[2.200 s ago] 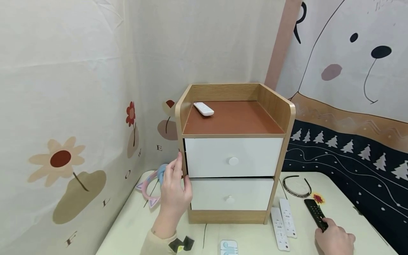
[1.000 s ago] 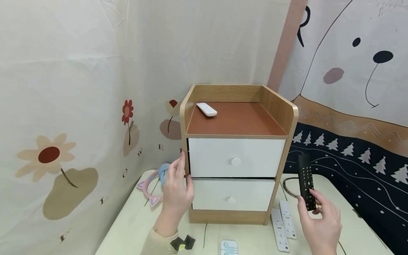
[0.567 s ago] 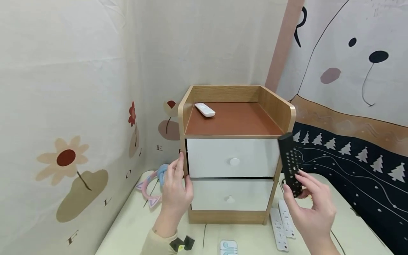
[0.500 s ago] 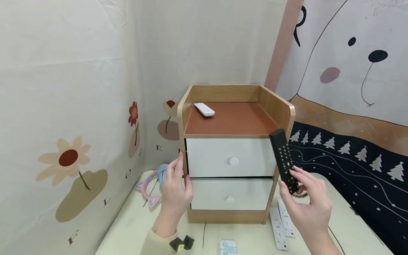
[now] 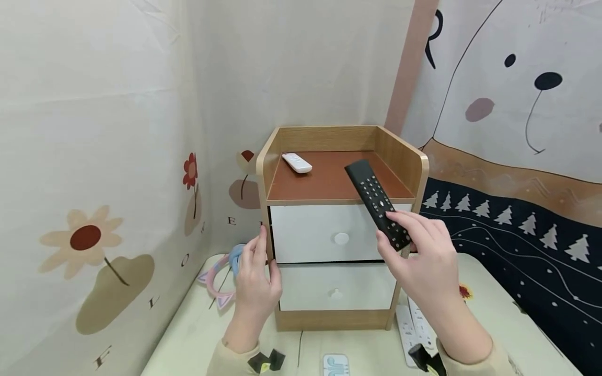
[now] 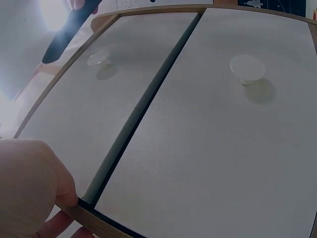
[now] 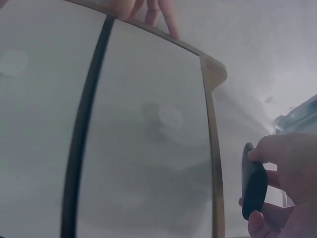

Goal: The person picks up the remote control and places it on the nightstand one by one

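Pinching a long black remote (image 5: pixel 375 201) in my right hand (image 5: pixel 423 256), I press my straight-fingered left hand (image 5: pixel 256 284) to a white-fronted wooden cabinet's (image 5: pixel 312 227) nine-o'clock side.

The shelf (image 5: pixel 324 184) is open in front (white remote (image 5: pixel 297 163) at left).

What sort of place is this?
Maybe a corner made up like a child's room, though I can't be sure. There are flowers and a bear face on the walls, and a cat-eared headband beside the little cabinet.
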Motion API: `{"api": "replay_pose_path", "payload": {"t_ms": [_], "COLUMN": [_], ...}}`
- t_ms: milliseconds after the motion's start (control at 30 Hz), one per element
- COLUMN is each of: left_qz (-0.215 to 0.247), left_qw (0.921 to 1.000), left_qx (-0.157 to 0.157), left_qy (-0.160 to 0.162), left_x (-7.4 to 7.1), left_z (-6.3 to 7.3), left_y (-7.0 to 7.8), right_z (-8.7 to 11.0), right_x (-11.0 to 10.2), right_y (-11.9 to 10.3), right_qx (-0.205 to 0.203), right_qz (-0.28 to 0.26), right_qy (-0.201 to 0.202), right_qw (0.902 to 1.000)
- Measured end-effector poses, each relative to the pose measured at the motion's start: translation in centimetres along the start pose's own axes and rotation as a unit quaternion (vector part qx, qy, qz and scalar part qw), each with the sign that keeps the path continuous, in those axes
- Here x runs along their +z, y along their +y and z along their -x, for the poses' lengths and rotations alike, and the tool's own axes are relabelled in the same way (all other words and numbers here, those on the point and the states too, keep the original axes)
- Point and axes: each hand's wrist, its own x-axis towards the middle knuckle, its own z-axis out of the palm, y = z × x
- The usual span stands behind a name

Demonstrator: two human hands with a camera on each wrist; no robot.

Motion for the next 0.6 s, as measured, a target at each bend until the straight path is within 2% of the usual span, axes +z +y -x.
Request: {"api": "replay_pose_path", "payload": {"t_ms": [200, 600], "left_qz": [0.004, -0.002], "left_qw": [1.0000, 1.0000], "left_qx": [0.004, -0.001], "left_qy": [0.001, 0.000], "left_x": [0.0, 0.0], "left_z": [0.0, 0.1], "left_y": [-0.1, -0.1], "right_z": [-2.2, -4.3], "right_x": [1.3, 2.9], "right_y": [-0.8, -1.6], "right_qx": [-0.020, -0.038], "right_qz": [0.030, 0.053], "right_qy": [-0.023, -0.055], "right_qw": [0.9991, 0.9963]}}
